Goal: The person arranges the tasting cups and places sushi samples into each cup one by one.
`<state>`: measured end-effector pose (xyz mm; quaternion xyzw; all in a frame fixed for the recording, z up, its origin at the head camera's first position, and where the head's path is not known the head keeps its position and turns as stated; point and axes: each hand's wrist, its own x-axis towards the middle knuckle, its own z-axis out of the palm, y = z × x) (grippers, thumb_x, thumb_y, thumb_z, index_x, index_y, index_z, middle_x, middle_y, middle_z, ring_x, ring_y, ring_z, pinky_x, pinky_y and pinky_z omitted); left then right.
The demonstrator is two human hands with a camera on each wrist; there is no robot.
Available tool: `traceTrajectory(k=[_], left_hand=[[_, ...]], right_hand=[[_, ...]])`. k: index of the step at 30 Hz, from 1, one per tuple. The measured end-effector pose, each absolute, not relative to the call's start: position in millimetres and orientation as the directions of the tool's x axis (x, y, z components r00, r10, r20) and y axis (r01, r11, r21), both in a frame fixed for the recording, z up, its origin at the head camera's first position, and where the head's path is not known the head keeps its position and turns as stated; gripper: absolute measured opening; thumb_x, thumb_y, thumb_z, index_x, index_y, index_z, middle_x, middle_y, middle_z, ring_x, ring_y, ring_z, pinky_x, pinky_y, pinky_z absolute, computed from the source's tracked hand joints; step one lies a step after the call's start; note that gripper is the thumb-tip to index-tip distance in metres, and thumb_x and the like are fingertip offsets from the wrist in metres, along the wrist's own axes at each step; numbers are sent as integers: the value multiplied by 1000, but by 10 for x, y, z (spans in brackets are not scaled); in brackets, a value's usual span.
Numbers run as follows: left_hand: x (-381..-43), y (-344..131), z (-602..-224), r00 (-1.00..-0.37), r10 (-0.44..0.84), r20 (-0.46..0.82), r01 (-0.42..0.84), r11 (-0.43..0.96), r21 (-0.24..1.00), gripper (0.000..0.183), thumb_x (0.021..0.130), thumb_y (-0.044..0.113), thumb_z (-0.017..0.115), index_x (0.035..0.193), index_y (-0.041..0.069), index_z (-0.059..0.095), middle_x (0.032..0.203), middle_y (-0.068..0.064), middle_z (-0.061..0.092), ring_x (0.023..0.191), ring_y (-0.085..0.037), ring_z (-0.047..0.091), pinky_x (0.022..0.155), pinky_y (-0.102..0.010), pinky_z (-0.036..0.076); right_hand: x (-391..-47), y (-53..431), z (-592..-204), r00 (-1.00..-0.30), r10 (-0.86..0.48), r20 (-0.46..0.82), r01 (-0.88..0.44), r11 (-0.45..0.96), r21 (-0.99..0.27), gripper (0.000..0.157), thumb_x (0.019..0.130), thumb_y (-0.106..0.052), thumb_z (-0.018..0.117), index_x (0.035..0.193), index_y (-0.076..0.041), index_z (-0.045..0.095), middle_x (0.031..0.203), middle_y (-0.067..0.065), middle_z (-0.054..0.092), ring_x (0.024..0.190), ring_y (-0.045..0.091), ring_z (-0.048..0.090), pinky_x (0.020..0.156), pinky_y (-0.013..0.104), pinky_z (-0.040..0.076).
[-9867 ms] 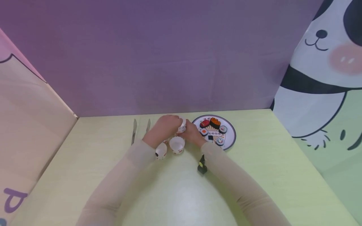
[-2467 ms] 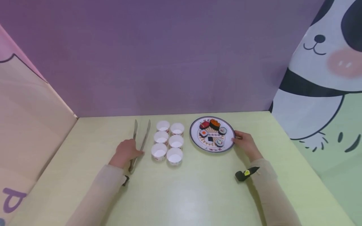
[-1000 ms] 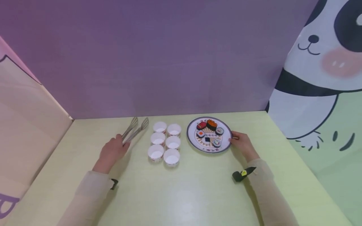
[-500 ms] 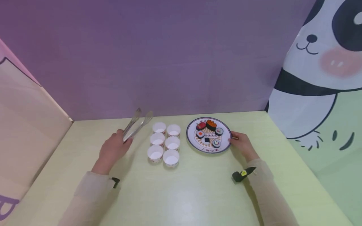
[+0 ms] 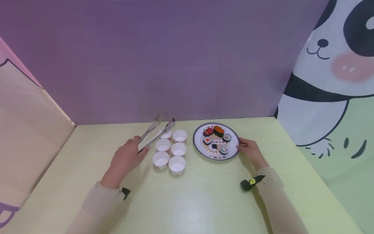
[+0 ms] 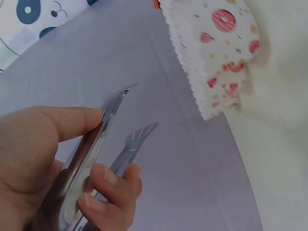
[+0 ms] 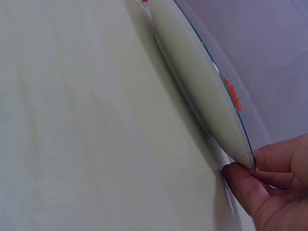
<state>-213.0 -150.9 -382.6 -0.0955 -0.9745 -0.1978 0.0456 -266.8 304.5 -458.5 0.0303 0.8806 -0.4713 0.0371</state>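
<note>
My left hand (image 5: 124, 161) grips metal serving tongs (image 5: 155, 138), raised off the table with their two arms apart. The tong tips hover over the back left of several white paper cups (image 5: 177, 165). In the left wrist view, thumb and fingers lie around the tongs (image 6: 91, 149), and nothing is between the tips. With thumb and fingers, my right hand (image 5: 252, 152) pinches the right rim of a patterned plate (image 5: 197, 139). Several sushi pieces lie on it, one topped with orange roe (image 5: 218, 131). The right wrist view shows the plate's pale underside (image 7: 192, 72).
The paper cups stand in two columns left of the plate on a pale table (image 5: 193, 201). A purple backdrop (image 5: 175, 65) rises behind the table's far edge. Dark wrist camera mounts (image 5: 247, 185) stick out by the sleeves.
Earlier both hands were among the cups, which now stand apart in two columns. The left hand has picked up the tongs and swung them right, over the cups. The right hand keeps holding the plate.
</note>
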Motion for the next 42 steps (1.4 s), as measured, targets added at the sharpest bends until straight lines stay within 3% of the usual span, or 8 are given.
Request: traceTrajectory(k=[7, 19, 27, 32, 38, 42], left_hand=[[-2088, -1380, -3797, -967, 226, 115, 253, 899, 359, 54, 93, 36, 55, 126, -6, 46, 98, -21, 60, 70, -26, 56, 62, -44, 48], [-2105, -1038, -3795, -947, 306, 95, 320, 895, 311, 49, 91, 36, 59, 118, -5, 51, 79, -10, 60, 61, -19, 53, 51, -34, 43], [-2118, -887, -3783, -937, 337, 89, 348, 895, 279, 40, 88, 38, 63, 107, 3, 56, 71, -4, 57, 57, -18, 50, 47, -31, 40], [-2156, -826, -3782, -939, 338, 64, 343, 904, 254, 44, 87, 41, 65, 112, 5, 57, 72, -3, 58, 58, -18, 50, 47, -31, 40], [-2210, -707, -3794, -935, 350, 46, 352, 912, 212, 57, 87, 42, 64, 130, 6, 52, 74, -1, 59, 62, -17, 53, 50, -32, 42], [-2233, -632, -3817, -939, 342, 27, 340, 916, 212, 54, 88, 42, 63, 127, 7, 54, 82, -5, 64, 66, -21, 57, 51, -34, 44]], right_hand=[[-2669, 3044, -4598, -996, 20, -85, 82, 542, -836, 48, 93, -4, 51, 136, 10, 36, 134, 32, 43, 124, 42, 45, 105, 47, 34], [-2667, 3009, -4573, -995, 33, -89, 93, 553, -828, 47, 94, -5, 50, 138, 8, 37, 136, 30, 43, 125, 41, 44, 104, 46, 35], [-2644, 2978, -4526, -993, 34, -112, 111, 557, -823, 47, 95, -4, 49, 138, 8, 36, 136, 30, 43, 124, 40, 45, 102, 45, 38], [-2645, 2981, -4540, -992, 34, -119, 118, 556, -823, 48, 95, -4, 49, 139, 8, 36, 137, 29, 42, 124, 40, 45, 102, 45, 38], [-2647, 3010, -4557, -992, 43, -116, 120, 566, -816, 48, 95, -5, 49, 139, 7, 35, 137, 30, 42, 125, 41, 44, 103, 46, 37], [-2634, 3016, -4553, -993, 35, -114, 114, 562, -819, 48, 95, -5, 49, 140, 7, 34, 136, 30, 42, 123, 41, 45, 101, 45, 39]])
